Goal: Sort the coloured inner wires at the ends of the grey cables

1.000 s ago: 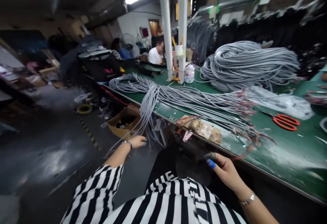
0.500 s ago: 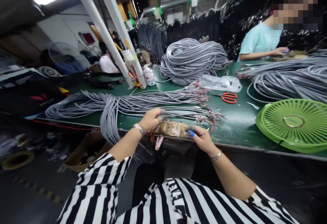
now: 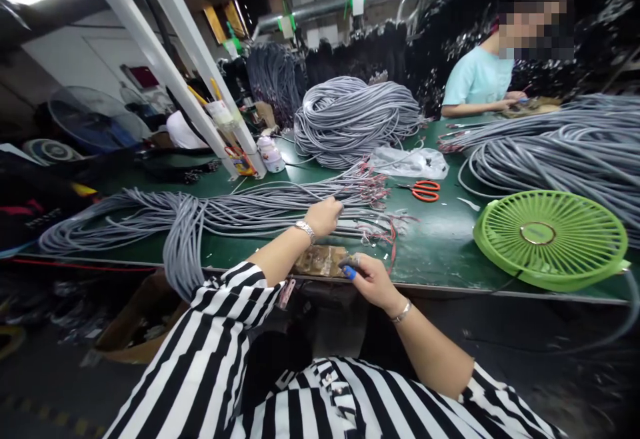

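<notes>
My left hand (image 3: 324, 217) is over the grey cables (image 3: 250, 205), its fingers curled down at the bundle. Its fingertips are hidden, so what they grip does not show. Below that arm, at the table's front edge, lies a brown, tape-wrapped block (image 3: 320, 261). My right hand (image 3: 371, 279) is at the block's right end, thumb and fingers pinched together. Dark coverings sit on its fingers and a blue one on the thumb; anything between them is too small to tell. Stripped cable ends with red and white wires (image 3: 377, 225) lie just beyond.
Orange-handled scissors (image 3: 425, 191) and a clear plastic bag (image 3: 410, 162) lie behind the wires. A green fan (image 3: 550, 239) is at the right. Large grey cable coils (image 3: 355, 119) stand at the back. A pink clip (image 3: 286, 293) hangs at the edge. Across the table sits a co-worker (image 3: 475, 82).
My left hand has left the block and moved forward and right onto the grey cables. My right hand stays by the block's right end. The view has swung a little to the right.
</notes>
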Action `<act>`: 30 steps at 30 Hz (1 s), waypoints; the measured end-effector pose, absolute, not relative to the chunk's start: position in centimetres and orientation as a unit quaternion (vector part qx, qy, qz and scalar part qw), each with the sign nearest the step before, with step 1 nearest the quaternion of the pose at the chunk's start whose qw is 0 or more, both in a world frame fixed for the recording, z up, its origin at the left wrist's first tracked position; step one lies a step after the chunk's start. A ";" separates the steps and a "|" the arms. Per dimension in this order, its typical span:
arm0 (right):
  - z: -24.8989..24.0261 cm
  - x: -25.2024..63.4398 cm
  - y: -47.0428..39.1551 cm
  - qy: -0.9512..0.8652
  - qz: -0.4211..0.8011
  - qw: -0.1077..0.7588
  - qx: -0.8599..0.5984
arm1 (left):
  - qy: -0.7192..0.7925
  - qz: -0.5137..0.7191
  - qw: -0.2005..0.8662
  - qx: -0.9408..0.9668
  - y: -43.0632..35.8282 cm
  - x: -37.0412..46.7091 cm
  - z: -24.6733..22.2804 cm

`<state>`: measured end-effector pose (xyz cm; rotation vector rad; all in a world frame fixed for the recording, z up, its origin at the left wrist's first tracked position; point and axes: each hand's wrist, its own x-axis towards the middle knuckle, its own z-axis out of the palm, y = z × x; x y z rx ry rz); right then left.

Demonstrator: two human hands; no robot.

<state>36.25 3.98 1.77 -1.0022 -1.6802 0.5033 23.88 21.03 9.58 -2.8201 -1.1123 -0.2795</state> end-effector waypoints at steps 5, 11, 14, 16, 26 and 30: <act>1.6 36.4 3.9 -0.710 0.203 0.529 -0.418 | -0.353 -0.447 -0.107 -0.815 23.1 21.2 14.2; 1.8 36.3 3.8 -0.699 0.206 0.539 -0.422 | -0.308 -0.304 -0.143 -0.890 19.2 19.7 19.1; 1.9 36.3 3.8 -0.690 0.219 0.544 -0.424 | -0.257 -0.287 -0.094 -0.918 13.5 19.3 19.4; 1.9 36.4 3.9 -0.677 0.234 0.552 -0.427 | -0.200 -0.249 -0.135 -0.938 9.3 18.9 19.1; 1.2 36.5 4.1 -0.622 0.294 0.567 -0.451 | -0.420 -0.347 -0.488 -0.683 -2.6 7.7 10.4; 0.8 36.8 4.2 -0.598 0.326 0.563 -0.469 | -0.548 -0.394 -0.547 -0.495 -6.2 3.6 4.7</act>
